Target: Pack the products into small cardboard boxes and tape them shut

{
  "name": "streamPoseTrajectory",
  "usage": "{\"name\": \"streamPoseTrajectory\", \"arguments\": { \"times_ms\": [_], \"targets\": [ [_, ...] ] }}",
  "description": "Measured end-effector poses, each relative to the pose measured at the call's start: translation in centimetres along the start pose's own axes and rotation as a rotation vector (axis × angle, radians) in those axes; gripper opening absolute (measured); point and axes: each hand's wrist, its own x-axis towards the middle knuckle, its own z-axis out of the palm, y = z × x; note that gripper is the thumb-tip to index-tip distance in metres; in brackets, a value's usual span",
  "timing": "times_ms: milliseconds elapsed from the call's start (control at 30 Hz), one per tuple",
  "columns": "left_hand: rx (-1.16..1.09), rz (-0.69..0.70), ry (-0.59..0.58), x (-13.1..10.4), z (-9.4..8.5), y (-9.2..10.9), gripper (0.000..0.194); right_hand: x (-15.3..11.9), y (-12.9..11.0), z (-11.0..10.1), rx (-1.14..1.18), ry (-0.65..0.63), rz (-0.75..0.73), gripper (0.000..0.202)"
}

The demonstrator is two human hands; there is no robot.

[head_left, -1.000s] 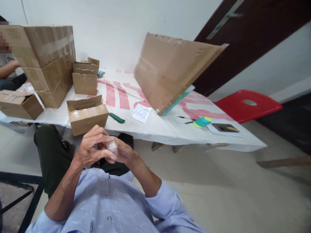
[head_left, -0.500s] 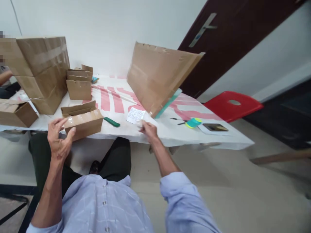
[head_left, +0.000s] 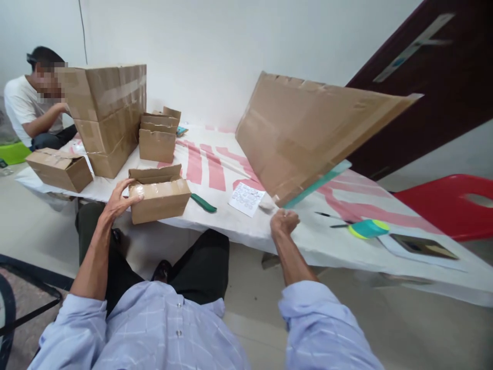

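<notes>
My left hand (head_left: pixel 117 201) grips the left end of a small cardboard box (head_left: pixel 159 204), thumb on its taped top and fingers behind. The box's flap stands up at the back, and its front hangs close to the table's near edge. My right hand (head_left: pixel 284 222) is closed like a fist over the table. Whatever its fingers hold, if anything, is hidden. Just left of it lies a small crumpled whitish thing (head_left: pixel 266 206), beside a handwritten paper note (head_left: pixel 246 199). A green utility knife (head_left: pixel 204 203) rests between the box and the note.
Large stacked cartons (head_left: pixel 111 110) stand at left, near open small boxes (head_left: pixel 157 144) and another small box (head_left: pixel 59 167). A leaning cardboard sheet (head_left: pixel 304 133) rises behind. Right are a teal tape roll (head_left: pixel 368 228), pens, a phone (head_left: pixel 423 246) and a red chair (head_left: pixel 450 203). A co-worker (head_left: pixel 34 103) sits far left.
The view has swung left, bringing the co-worker in. My left hand has closed on the box's end. My right hand has drawn into a fist, right of the whitish thing.
</notes>
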Motion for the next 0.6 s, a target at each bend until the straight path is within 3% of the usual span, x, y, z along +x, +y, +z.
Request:
{"name": "streamPoseTrajectory", "arguments": {
  "times_ms": [67, 133, 267, 367, 467, 600],
  "targets": [
    [-0.023, 0.001, -0.042, 0.2, 0.0, -0.1, 0.086, -0.2, -1.6, 1.6, 0.053, 0.09, -0.02, 0.034],
    [-0.012, 0.014, -0.064, 0.0, 0.2, -0.1, 0.092, -0.6, -3.7, 3.9, 0.136, 0.101, -0.03, 0.03],
    [0.036, 0.092, -0.102, -1.1, 0.4, -0.1, 0.098, -2.2, -9.5, 9.3, 0.208, -0.133, -0.176, 0.019],
    [0.05, 0.133, -0.119, -2.0, 0.3, -0.3, 0.104, -3.5, -14.2, 12.6, 0.131, -0.407, -0.468, 0.019],
    [0.035, 0.136, -0.148, -2.6, 0.2, -0.6, 0.112, -4.6, -17.3, 14.3, 0.002, -0.608, -0.72, 0.03],
    [0.016, 0.155, -0.172, -2.9, 0.2, -1.0, 0.119, -6.1, -18.3, 14.9, -0.088, -0.696, -0.845, 0.028]
  ]
}}
